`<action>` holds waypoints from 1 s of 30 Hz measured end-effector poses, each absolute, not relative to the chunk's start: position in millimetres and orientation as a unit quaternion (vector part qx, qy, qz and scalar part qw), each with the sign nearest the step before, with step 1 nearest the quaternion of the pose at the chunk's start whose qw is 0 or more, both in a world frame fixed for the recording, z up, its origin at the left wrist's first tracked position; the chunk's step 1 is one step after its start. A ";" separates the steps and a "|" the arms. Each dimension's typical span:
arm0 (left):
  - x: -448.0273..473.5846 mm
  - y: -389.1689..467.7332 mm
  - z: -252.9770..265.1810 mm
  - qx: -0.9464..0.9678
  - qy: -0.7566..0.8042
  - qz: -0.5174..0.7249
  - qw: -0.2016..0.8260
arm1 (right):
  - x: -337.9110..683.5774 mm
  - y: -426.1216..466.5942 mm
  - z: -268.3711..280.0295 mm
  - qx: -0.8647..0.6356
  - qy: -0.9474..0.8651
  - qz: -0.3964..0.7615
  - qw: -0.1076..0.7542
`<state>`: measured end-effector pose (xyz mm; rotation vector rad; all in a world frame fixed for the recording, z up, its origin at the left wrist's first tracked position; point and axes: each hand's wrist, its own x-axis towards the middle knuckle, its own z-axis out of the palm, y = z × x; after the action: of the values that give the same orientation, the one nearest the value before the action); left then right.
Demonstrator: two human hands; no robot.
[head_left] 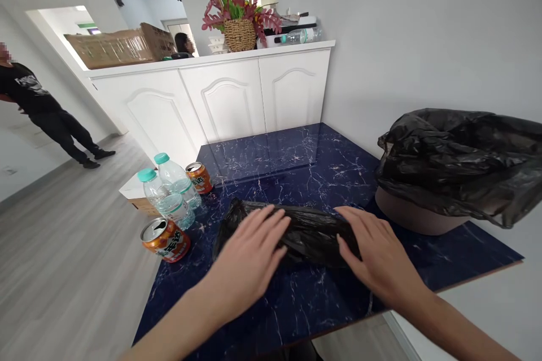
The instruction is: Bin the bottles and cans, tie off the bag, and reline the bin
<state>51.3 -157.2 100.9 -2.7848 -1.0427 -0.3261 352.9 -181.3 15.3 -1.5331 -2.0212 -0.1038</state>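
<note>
A black plastic garbage bag (309,232), folded into a long strip, lies across the blue marbled table (275,169). On its left end rests my left hand (254,248), palm down, fingers stretched out. My right hand (372,248) is at the right end, fingers extended and thumb apart, touching or just over the plastic. Neither hand grips anything. To the right stands a round bin (406,211) with another black bag (461,158) draped over its rim. Two orange drink cans (167,240) and clear plastic bottles (175,177) with teal caps stand left of my left hand.
White cabinets (228,96) stand behind the table, bearing a flower basket (239,34), a cardboard box (114,48) and a bottle lying down (300,36). A person (42,107) in black stands at far left; another person's head (184,43) shows behind the counter.
</note>
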 end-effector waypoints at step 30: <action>-25.3 -144.1 7.2 -0.845 -0.511 -0.141 -0.067 | 220.9 -191.5 1.5 -0.362 -0.903 0.057 0.225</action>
<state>-25.3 -144.1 7.2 -2.7759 -1.6773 -0.4645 220.9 -191.5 1.5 -0.9991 -2.4900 0.1576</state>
